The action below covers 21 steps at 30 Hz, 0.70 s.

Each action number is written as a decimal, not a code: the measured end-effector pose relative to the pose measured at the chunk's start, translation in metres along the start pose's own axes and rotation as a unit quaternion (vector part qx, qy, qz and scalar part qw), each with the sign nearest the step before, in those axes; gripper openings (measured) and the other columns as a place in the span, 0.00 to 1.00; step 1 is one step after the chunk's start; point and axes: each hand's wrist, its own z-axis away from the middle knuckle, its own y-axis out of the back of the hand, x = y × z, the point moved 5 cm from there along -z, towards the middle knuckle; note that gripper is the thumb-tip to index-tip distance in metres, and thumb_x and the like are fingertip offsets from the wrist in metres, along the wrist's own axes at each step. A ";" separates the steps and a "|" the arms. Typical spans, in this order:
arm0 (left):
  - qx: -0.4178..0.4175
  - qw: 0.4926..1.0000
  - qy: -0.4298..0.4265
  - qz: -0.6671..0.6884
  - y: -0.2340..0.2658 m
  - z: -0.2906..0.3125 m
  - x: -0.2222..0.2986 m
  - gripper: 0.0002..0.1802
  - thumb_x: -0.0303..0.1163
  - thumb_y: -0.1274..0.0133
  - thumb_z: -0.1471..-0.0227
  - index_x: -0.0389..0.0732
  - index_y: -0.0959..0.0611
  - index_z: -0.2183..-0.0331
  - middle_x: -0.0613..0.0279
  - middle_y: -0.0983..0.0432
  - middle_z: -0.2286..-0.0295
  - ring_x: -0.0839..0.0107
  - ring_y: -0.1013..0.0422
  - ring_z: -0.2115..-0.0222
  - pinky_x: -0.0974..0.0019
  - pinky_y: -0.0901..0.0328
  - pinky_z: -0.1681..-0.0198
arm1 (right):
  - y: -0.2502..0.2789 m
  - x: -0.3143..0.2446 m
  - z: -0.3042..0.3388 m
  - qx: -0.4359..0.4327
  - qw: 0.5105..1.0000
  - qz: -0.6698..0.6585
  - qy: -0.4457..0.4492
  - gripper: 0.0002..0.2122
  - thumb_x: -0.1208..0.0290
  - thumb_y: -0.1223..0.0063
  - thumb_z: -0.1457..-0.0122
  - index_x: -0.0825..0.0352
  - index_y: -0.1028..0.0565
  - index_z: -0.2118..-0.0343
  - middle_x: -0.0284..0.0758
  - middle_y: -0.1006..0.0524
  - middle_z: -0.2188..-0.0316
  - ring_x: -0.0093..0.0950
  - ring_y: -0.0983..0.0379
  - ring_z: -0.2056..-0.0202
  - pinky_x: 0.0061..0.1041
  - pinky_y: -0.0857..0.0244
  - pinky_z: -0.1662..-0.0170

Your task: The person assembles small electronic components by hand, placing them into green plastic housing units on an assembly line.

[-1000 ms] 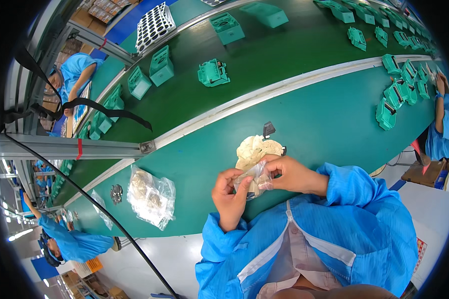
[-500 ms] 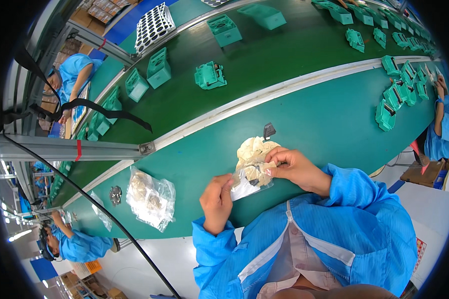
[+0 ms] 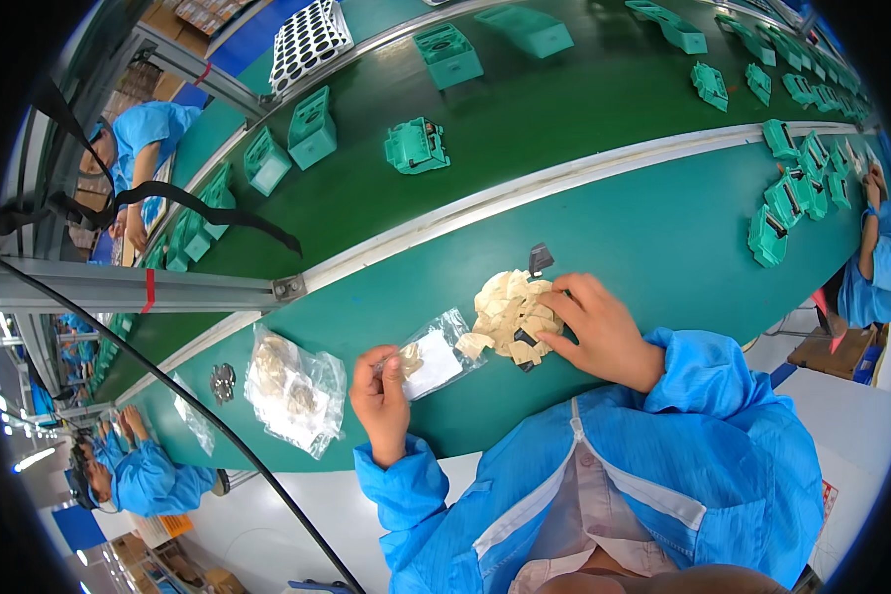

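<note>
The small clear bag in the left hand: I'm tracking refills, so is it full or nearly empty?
Nearly empty. The small clear bag lies mostly flat in the left hand, with only a few tan pieces inside; most sit in the pile under the right hand.

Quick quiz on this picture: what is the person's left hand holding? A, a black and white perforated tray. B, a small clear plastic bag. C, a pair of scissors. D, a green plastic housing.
B: the left hand pinches a small clear plastic bag at its end, while the right hand rests on a pile of pale yellow pieces on the green table.
</note>
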 end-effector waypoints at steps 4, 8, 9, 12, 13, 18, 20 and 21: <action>0.006 0.998 0.001 0.059 -0.009 0.001 0.003 0.06 0.26 0.48 0.39 0.35 0.22 0.60 0.67 0.24 0.71 0.85 0.32 0.73 0.79 0.38 0.71 | 0.008 -0.009 -0.003 0.006 1.000 -0.020 0.005 0.14 0.70 0.40 0.46 0.63 0.25 0.57 0.39 0.32 0.57 0.37 0.33 0.57 0.33 0.34 0.57; -0.006 0.994 0.004 0.109 -0.030 0.002 0.011 0.06 0.27 0.48 0.39 0.36 0.22 0.61 0.68 0.25 0.71 0.85 0.33 0.73 0.80 0.39 0.70 | -0.002 -0.014 -0.012 -0.026 0.974 -0.223 0.017 0.13 0.75 0.43 0.42 0.63 0.25 0.53 0.37 0.30 0.57 0.31 0.32 0.57 0.28 0.34 0.56; -0.007 0.993 0.008 0.118 -0.033 0.002 0.014 0.05 0.27 0.49 0.39 0.37 0.23 0.61 0.69 0.25 0.72 0.86 0.34 0.73 0.80 0.40 0.70 | -0.007 -0.015 -0.016 -0.058 0.961 -0.272 -0.002 0.11 0.75 0.45 0.41 0.63 0.25 0.55 0.37 0.29 0.60 0.32 0.31 0.57 0.28 0.34 0.55; -0.012 0.994 -0.005 0.108 -0.040 0.003 0.016 0.05 0.26 0.49 0.39 0.37 0.23 0.61 0.68 0.24 0.71 0.85 0.32 0.72 0.80 0.39 0.69 | -0.028 -0.011 -0.009 -0.188 0.831 -0.472 -0.226 0.08 0.75 0.46 0.40 0.65 0.24 0.57 0.36 0.26 0.66 0.31 0.30 0.60 0.28 0.34 0.55; -0.012 0.994 -0.005 0.109 -0.040 0.002 0.016 0.05 0.26 0.49 0.39 0.37 0.23 0.61 0.68 0.24 0.71 0.85 0.32 0.72 0.80 0.39 0.69 | -0.026 -0.011 -0.010 -0.187 0.832 -0.471 -0.226 0.08 0.75 0.46 0.40 0.65 0.24 0.57 0.36 0.26 0.66 0.31 0.30 0.60 0.28 0.34 0.55; 0.003 0.995 0.021 0.097 -0.025 0.001 0.010 0.05 0.26 0.50 0.38 0.37 0.23 0.61 0.68 0.25 0.71 0.85 0.33 0.72 0.80 0.39 0.69 | -0.011 -0.003 -0.015 -0.068 0.984 -0.163 0.015 0.09 0.73 0.44 0.42 0.66 0.24 0.59 0.35 0.25 0.64 0.35 0.30 0.57 0.34 0.35 0.54; 0.003 0.994 0.011 0.105 -0.027 0.003 0.011 0.05 0.26 0.50 0.38 0.37 0.23 0.61 0.68 0.25 0.71 0.85 0.33 0.72 0.80 0.39 0.69 | -0.006 -0.008 -0.015 -0.038 0.993 -0.090 0.063 0.09 0.73 0.43 0.43 0.65 0.23 0.60 0.35 0.26 0.60 0.36 0.31 0.55 0.35 0.35 0.53; 0.002 0.993 0.002 0.115 -0.029 0.005 0.012 0.05 0.26 0.50 0.38 0.37 0.23 0.60 0.69 0.25 0.71 0.85 0.33 0.72 0.80 0.39 0.69 | -0.001 -0.015 -0.017 -0.008 0.994 -0.015 0.110 0.08 0.73 0.43 0.44 0.64 0.22 0.61 0.35 0.27 0.56 0.38 0.33 0.52 0.36 0.35 0.52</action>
